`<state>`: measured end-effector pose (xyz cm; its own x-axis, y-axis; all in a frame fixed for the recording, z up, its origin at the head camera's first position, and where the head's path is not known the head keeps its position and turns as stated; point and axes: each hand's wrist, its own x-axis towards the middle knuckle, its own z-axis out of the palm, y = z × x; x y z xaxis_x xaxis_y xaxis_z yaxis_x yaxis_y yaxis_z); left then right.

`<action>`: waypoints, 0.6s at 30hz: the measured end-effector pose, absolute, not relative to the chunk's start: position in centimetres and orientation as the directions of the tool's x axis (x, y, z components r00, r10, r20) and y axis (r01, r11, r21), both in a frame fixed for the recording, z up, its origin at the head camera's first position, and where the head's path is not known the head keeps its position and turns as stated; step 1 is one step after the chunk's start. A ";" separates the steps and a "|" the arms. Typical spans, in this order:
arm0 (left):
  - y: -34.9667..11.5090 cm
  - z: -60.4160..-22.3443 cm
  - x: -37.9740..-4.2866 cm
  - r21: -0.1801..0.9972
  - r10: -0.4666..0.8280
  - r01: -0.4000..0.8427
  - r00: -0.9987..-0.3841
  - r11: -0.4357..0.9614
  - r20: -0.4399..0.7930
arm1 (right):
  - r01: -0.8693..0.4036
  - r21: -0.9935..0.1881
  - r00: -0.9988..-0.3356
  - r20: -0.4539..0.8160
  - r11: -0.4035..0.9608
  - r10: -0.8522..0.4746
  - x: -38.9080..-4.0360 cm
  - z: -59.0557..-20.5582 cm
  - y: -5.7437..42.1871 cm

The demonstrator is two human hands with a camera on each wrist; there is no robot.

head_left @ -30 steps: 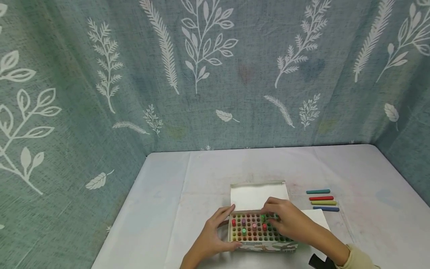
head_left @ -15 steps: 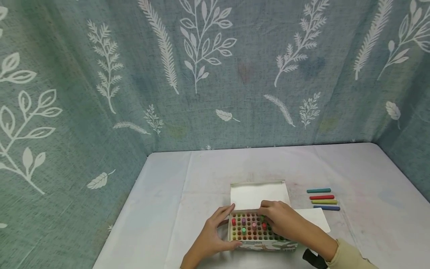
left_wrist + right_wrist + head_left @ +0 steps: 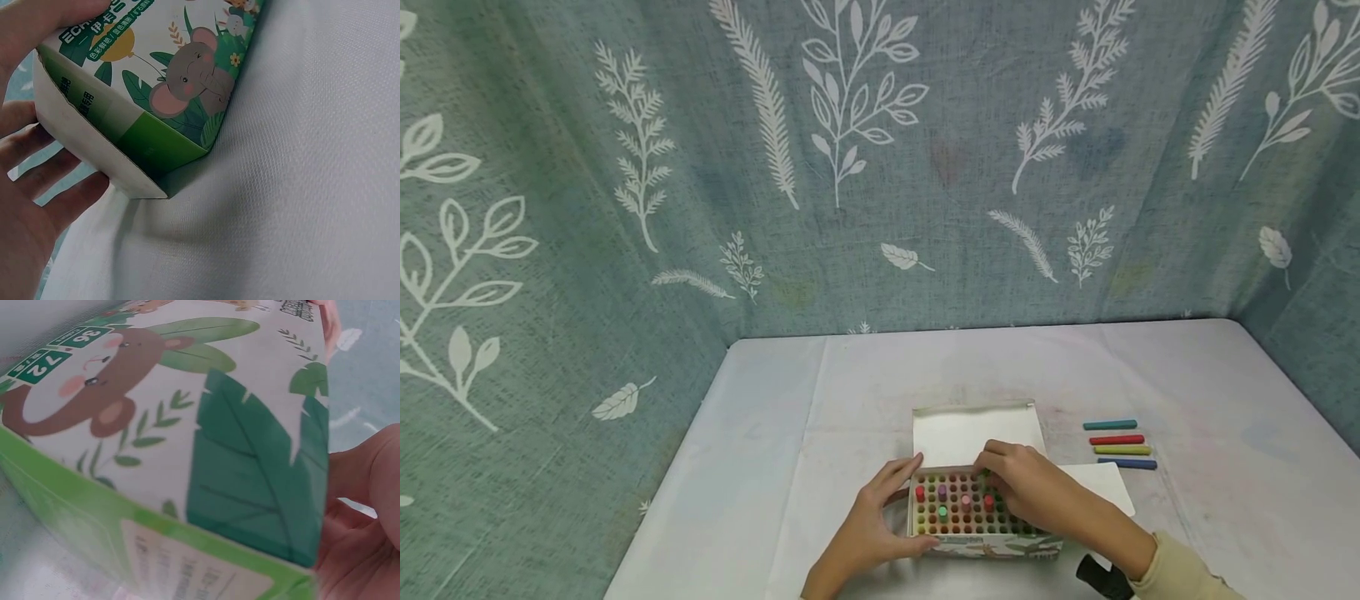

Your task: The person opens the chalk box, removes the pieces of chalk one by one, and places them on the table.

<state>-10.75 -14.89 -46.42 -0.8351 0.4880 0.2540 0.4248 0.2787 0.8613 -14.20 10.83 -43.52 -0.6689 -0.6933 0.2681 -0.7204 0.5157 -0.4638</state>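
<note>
A crayon box (image 3: 1000,546) with a printed animal front stands with its lid (image 3: 977,433) raised at the back. Its top is a tray of round holes, with several crayons standing in it, among them a red crayon (image 3: 920,493) and a pink crayon (image 3: 966,503). My left hand (image 3: 880,521) grips the box's left end, thumb at the front corner; in the left wrist view its fingers lie against the side flap (image 3: 94,140). My right hand (image 3: 1026,487) reaches over the tray's right part and pinches a green crayon in the back rows, mostly hidden by the fingers.
Right of the box lie several loose crayons, including a teal crayon (image 3: 1109,425) and a blue crayon (image 3: 1127,463). A white sheet (image 3: 1101,483) sits under the right forearm, near a black object (image 3: 1101,575). Patterned cloth (image 3: 865,167) hangs behind the white table (image 3: 760,433).
My right hand has shifted slightly left, and its fingers have come together over the green crayon, which was more visible earlier. The left hand stays on the box.
</note>
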 end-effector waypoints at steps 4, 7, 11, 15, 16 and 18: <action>-14.9 -46.3 -10.7 0.862 0.486 0.424 -0.836 0.278 0.255 | -0.712 -0.523 -0.665 0.289 0.468 -0.689 -14.3 -43.3 10.9; -14.8 -46.3 -10.7 0.860 0.486 0.428 -0.835 0.278 0.259 | -0.711 -0.550 -0.664 0.320 0.438 -0.676 -14.3 -43.1 11.0; -14.8 -46.3 -10.7 0.857 0.489 0.431 -0.833 0.281 0.259 | -0.710 -0.570 -0.666 0.354 0.413 -0.657 -14.4 -42.5 11.2; -14.8 -46.3 -10.7 0.854 0.492 0.437 -0.830 0.283 0.262 | -0.729 -0.569 -0.651 0.402 0.381 -0.644 -14.5 -41.6 11.5; -14.8 -46.3 -10.7 0.852 0.492 0.439 -0.830 0.284 0.264 | -0.737 -0.565 -0.643 0.417 0.371 -0.642 -14.5 -41.4 11.7; -14.8 -46.4 -10.8 0.851 0.492 0.442 -0.829 0.284 0.267 | -0.752 -0.558 -0.629 0.449 0.351 -0.635 -14.6 -41.0 11.9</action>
<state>-10.76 -14.83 -46.38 -0.8289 0.4916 0.2670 0.4424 0.2839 0.8507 -14.56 11.90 -41.05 -0.6286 -0.6350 0.4491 -0.7525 0.3506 -0.5576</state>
